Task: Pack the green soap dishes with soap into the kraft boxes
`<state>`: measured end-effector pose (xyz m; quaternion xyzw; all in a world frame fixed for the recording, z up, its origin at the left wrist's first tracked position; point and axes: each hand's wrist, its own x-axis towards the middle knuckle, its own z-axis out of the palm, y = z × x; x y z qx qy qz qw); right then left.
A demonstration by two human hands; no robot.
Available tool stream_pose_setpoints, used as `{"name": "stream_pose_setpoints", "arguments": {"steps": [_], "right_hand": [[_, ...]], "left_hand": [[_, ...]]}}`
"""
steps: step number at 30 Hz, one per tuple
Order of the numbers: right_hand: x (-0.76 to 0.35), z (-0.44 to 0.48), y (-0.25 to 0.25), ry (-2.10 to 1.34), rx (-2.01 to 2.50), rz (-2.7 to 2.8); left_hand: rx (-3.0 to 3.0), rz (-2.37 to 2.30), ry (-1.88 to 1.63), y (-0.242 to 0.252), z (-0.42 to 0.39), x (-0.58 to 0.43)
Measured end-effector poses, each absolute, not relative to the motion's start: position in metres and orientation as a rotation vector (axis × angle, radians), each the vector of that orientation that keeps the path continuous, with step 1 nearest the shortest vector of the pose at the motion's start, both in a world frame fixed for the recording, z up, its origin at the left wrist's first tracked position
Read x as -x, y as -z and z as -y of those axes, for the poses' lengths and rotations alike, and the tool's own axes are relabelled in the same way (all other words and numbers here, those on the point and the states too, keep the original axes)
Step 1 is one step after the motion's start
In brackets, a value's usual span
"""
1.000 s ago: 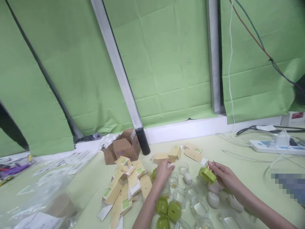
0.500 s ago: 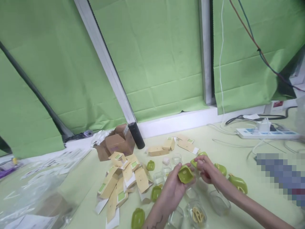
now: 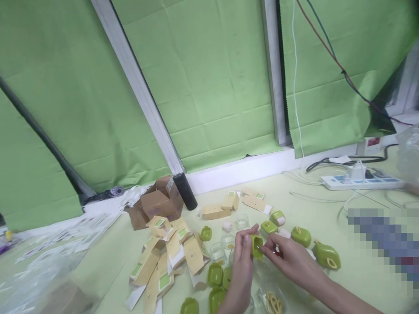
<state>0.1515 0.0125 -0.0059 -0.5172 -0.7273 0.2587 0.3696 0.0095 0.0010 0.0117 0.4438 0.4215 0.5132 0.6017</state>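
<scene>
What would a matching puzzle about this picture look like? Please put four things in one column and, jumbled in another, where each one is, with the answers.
Column one
1. Black cylinder
2. Power strip
3. Yellow loops
4. Right hand

Column two
A. Inside a clear container
B. With its fingertips at a small green cup
C. Next to the brown cardboard box
D. Among the cables, bearing a white plug

Right pairs: 1-C, 2-D, 3-A, 4-B

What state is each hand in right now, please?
Left hand: holding a small green container.
Right hand: at the container; whether it pinches something small cannot be told.
</scene>
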Motion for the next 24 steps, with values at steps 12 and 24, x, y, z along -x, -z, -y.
{"name": "stream_pose_setpoints", "arguments": {"steps": [12,24], "right_hand": [[-0.149,-0.010,0.006,-0.865,1.263,1.748],[-0.147,-0.021,0.016,-0.986,1.223,1.627]], "left_hand": [[-1.067,-0.819,-1.223,0.000,-0.003,-0.021],[-1.378,-0.946,-1.120,-0.009,0.011,-0.019]]}}
